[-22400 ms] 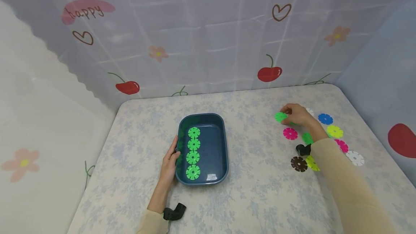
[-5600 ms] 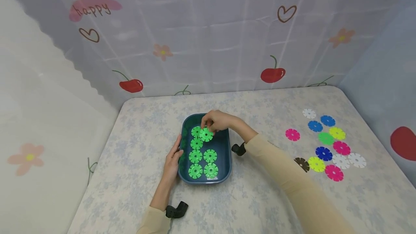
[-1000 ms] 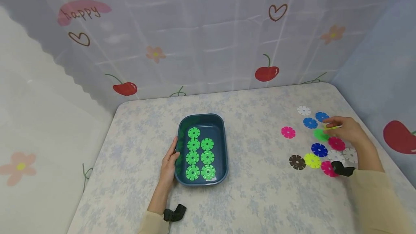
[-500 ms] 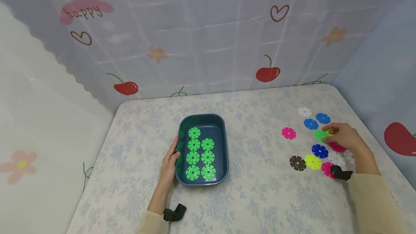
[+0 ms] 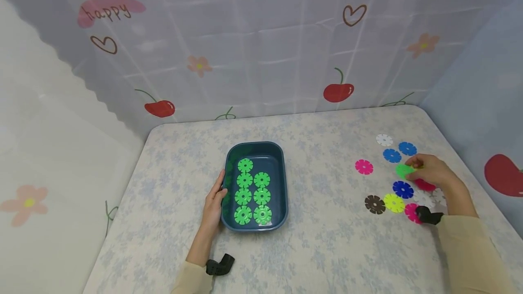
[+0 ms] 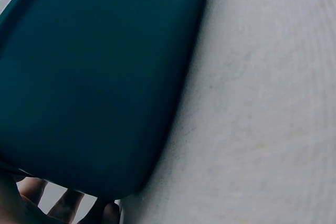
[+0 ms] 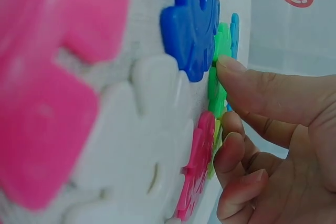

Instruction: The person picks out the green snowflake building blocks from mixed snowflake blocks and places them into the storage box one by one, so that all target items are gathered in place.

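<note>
At the left side of a dark blue tray (image 5: 276, 198), my left hand (image 5: 211, 207) holds the wall, thumb at the rim and fingers along the outside. In the left wrist view the tray wall (image 6: 100, 77) fills most of the picture and my fingers (image 6: 65, 205) show below it. Inside the tray lie two columns of green notched discs (image 5: 244, 180), the left column longer. At the right of the table my right hand (image 5: 436, 172) pinches another green notched disc (image 5: 402, 171) by its edge; the right wrist view shows the thumb (image 7: 252, 82) against that disc.
Around my right hand lie loose notched discs: white (image 5: 384, 139), light blue (image 5: 392, 155), pink (image 5: 364, 167), dark blue (image 5: 403, 189), brown (image 5: 375, 204) and yellow (image 5: 394, 203). Several others are partly under the hand and wrist. A printed curtain (image 5: 265, 58) hangs behind the table.
The tray gained a second column of green discs. My right hand went back to the loose discs, then shifted slightly left and down onto the green one. The left hand stayed at the tray.
</note>
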`<state>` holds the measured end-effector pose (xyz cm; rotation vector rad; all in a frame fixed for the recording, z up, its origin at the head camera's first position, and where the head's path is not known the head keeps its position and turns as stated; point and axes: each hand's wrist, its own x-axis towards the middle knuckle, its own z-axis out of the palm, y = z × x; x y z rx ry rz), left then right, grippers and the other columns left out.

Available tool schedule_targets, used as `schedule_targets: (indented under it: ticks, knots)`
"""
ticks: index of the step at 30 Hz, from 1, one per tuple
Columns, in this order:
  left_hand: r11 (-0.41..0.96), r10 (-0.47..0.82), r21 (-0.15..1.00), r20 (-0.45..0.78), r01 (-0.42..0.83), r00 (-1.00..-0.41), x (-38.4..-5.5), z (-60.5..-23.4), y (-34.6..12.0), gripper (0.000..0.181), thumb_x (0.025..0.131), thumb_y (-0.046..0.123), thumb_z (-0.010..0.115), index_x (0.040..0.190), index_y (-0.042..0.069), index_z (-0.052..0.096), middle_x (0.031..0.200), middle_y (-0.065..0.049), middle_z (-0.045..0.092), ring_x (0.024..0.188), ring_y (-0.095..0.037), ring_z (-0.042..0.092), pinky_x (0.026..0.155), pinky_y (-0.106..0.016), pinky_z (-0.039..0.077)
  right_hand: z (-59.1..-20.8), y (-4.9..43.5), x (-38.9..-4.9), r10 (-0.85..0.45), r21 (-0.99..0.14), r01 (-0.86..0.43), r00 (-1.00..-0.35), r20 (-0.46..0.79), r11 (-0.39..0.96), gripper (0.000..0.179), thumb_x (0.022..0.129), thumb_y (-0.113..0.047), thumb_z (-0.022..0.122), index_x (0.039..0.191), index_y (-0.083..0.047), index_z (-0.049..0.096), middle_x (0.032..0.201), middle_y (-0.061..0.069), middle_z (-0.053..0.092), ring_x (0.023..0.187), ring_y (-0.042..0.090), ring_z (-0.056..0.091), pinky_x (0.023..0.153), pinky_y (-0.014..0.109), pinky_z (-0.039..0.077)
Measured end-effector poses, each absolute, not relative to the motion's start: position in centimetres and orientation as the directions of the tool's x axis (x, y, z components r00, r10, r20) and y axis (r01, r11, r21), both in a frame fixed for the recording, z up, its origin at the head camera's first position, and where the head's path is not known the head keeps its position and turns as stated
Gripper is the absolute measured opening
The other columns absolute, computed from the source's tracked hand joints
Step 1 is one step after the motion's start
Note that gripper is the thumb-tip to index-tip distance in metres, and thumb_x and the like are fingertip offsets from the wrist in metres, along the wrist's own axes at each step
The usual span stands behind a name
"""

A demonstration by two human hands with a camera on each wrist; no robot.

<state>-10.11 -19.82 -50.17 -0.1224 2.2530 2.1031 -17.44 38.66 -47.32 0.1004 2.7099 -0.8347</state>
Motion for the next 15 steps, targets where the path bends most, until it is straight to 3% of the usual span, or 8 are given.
schedule_targets:
  ticks: [6, 15]
  knots:
    - [0.063, -0.018, 0.994, -0.090, -0.091, -0.996, -10.23, -50.22, -19.88, 0.051, 0.106, 0.017, 0.036, 0.155, 0.031, 0.028, 0.161, 0.012, 0.022, 0.152, -0.014, 0.009, 0.123, -0.044, 0.009, -47.03, 38.39, -17.60, -0.027, -0.518, 0.152, -0.947, -0.321, 0.842, 0.051, 0.081, -0.011, 0.072, 0.115, 0.018, 0.049, 0.103, 0.031, 0.051, 0.094, 0.044, 0.047, 0.079, 0.052, 0.048]
    - [0.050, -0.003, 0.997, -0.064, -0.065, -0.998, -9.92, -50.14, -19.75, 0.052, 0.105, 0.016, 0.037, 0.156, 0.025, 0.027, 0.162, 0.009, 0.021, 0.152, -0.015, 0.009, 0.123, -0.043, 0.010, -46.83, 38.64, -17.18, -0.035, -0.527, 0.141, -0.950, -0.310, 0.838, 0.051, 0.083, -0.012, 0.071, 0.115, 0.016, 0.043, 0.109, 0.037, 0.048, 0.097, 0.049, 0.047, 0.081, 0.058, 0.049]
